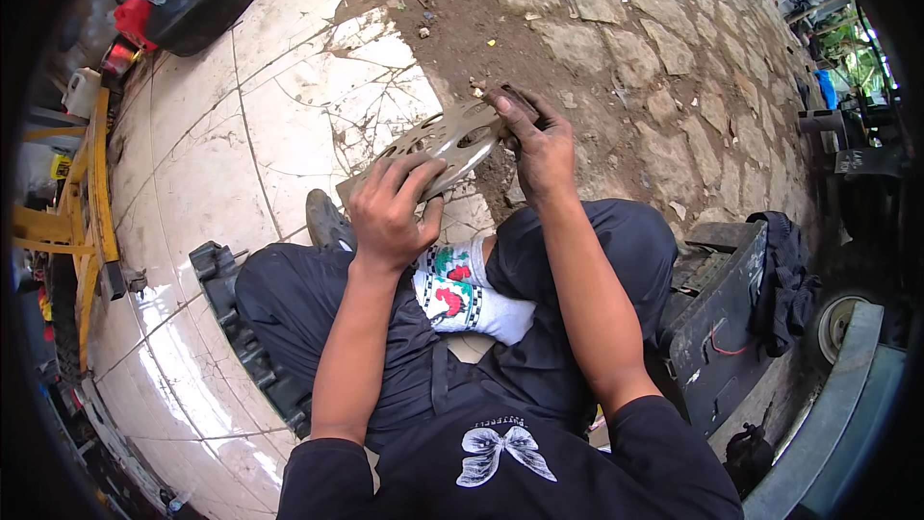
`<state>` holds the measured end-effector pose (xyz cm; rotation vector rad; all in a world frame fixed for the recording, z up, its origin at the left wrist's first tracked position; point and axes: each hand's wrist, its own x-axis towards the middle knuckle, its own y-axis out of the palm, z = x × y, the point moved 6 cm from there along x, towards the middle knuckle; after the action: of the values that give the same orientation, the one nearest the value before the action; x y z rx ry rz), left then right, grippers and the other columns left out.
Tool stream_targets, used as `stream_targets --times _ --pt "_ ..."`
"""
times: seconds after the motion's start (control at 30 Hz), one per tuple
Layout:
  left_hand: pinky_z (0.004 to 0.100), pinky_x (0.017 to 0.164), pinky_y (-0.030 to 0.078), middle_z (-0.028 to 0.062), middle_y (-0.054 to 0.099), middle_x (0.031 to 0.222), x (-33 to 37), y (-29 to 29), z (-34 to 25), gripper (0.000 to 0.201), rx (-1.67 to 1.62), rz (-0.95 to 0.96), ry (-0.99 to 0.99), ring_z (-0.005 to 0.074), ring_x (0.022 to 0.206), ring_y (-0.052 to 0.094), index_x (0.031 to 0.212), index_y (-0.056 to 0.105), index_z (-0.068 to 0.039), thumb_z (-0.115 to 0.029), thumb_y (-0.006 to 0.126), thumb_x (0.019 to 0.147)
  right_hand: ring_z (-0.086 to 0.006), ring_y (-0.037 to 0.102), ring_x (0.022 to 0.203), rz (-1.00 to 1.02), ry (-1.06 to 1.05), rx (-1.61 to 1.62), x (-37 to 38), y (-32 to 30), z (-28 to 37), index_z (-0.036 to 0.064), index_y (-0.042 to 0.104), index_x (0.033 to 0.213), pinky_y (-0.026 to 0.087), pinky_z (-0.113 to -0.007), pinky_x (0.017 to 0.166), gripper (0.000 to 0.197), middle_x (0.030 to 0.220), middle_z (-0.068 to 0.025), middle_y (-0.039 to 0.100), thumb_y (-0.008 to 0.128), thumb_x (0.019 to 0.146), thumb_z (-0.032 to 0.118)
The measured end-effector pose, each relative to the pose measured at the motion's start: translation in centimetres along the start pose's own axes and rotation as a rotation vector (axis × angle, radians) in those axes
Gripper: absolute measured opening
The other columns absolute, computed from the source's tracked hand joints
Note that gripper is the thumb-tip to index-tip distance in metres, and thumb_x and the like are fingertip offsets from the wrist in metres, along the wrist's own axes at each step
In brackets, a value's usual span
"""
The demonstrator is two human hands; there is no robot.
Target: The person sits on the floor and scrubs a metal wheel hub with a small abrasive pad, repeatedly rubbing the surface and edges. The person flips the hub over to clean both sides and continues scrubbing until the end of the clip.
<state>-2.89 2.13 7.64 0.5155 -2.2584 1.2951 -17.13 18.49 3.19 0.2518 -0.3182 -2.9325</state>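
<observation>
A long, flat grey metal gasket (452,139) with several round holes is held tilted in front of my crossed legs. My left hand (393,207) is closed on its near left part, fingers bent over the top face. At the right end, my right hand (535,140) is closed, its thumb and fingers pinching the edge. Dark smears cover the right fingertips. A dark piece shows between those fingers, and I cannot tell whether it is part of the gasket. My fingers hide parts of both ends.
A black ribbed part (245,328) lies left of my legs. To the right stands a dark metal box (722,328) with black cloth (784,275) over it. A yellow frame (94,222) and a black tub (207,0) are at left. White tiles (192,164) meet stone paving (664,58).
</observation>
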Motion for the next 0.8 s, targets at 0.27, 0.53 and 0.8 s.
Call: stream_targets --times 0.27,0.53,0.8 --pt "0.0368 0.072 0.060 0.0081 0.074 0.108 -1.0 0.7 0.6 0.042 -0.046 -0.019 -0.068 0.0270 0.090 0.075 0.120 0.079 -0.012 -0.005 0.082 0.078 -0.0164 0.073 0.096 0.059 -0.168 -0.279 -2.1 1.0 2.3 -0.0037 0.080 0.115 0.059 -0.029 0.085 0.029 0.109 -0.0104 0.079 0.084 0.093 0.015" --pt "0.0351 0.072 0.061 0.0148 0.081 0.107 -1.0 -1.1 1.3 0.042 -0.127 -0.107 -0.116 0.0277 0.086 0.080 0.123 0.079 -0.007 0.000 0.079 0.082 -0.0248 0.079 0.098 0.196 -0.878 -0.650 -7.0 4.9 5.0 0.0056 0.084 0.109 0.063 -0.033 0.084 0.029 0.114 -0.0139 0.080 0.087 0.081 -0.002" --pt "0.0365 0.074 0.062 0.0153 0.081 0.108 -0.5 -1.3 1.2 0.038 -0.179 -0.166 -0.136 0.0296 0.086 0.080 0.121 0.079 -0.005 -0.003 0.078 0.083 -0.0267 0.078 0.096 0.177 -1.038 -0.715 -7.1 5.4 4.7 0.0049 0.084 0.108 0.063 -0.036 0.084 0.030 0.110 -0.0125 0.080 0.085 0.080 -0.004"
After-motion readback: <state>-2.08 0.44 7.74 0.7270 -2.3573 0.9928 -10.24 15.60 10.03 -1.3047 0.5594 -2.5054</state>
